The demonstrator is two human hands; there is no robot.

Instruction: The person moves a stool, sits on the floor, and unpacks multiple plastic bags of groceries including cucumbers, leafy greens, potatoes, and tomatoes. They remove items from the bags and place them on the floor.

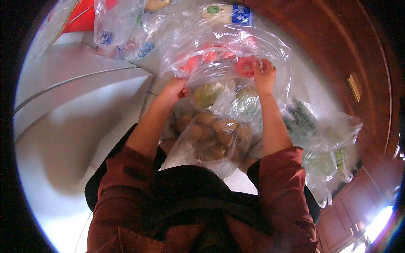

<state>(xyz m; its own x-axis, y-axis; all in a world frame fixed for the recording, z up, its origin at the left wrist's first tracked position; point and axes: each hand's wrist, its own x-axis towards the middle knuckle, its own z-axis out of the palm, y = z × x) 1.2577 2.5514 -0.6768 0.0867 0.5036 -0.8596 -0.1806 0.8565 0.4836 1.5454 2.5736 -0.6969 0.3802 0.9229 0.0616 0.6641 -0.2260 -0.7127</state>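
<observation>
My left hand (177, 89) pinches the near left edge of a clear plastic bag (275, 47). On the bag's right side, my right hand (265, 74) grips it with curled fingers next to a red patch. Red material (215, 57) shows through the crinkled film between my hands; whether it is print or contents I cannot tell. Just below my hands lie a yellow-green round fruit or vegetable (205, 95) and a pale green one (246, 95) under clear film. Closer to me, a clear bag of brown potato-like produce (218, 136) sits between my legs.
Dark green vegetables (299, 118) and leafy greens (326, 163) lie bagged at right, before brown wooden cabinets (357, 63). A blue-labelled package (242, 14) sits at the far side. A red bag (79, 17) and printed clear bags (107, 38) are far left, beyond a glossy white panel (79, 126).
</observation>
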